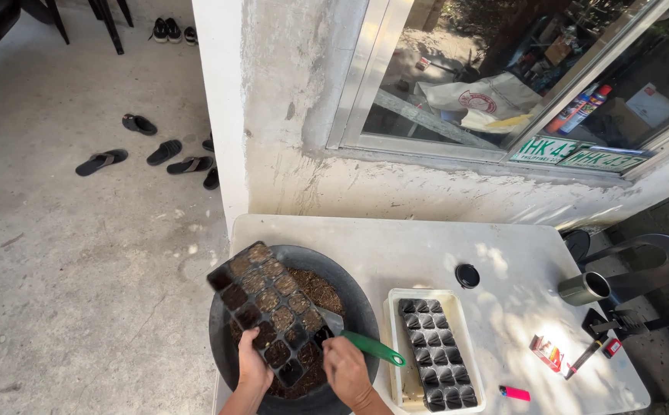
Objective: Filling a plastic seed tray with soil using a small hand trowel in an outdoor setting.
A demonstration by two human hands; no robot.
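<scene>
The seedling tray [270,312], a thin black plastic sheet of small cells mostly filled with dark soil, is held tilted above the round dark basin [354,296] of soil at the left end of the white bench [427,253]. It looks light and flimsy in itself, likely to flex and spill under the weight of the soil, so its rim and corners seem the sound places to grip, with support from below. The left hand [253,370] grips the tray's near edge, fingers curled under it and thumb on top. Just right of that, the right hand [345,370] is clenched around a green-handled trowel [365,344], whose blade meets the tray's near right corner; the handle juts out toward the right. Further right, well apart from both hands, a second black cell tray [436,352] lies flat in a white rectangular tub [465,323]. Beyond it on the bench lie a small black lid [467,275], a metal cup [584,288] and a pink lighter [515,393].
</scene>
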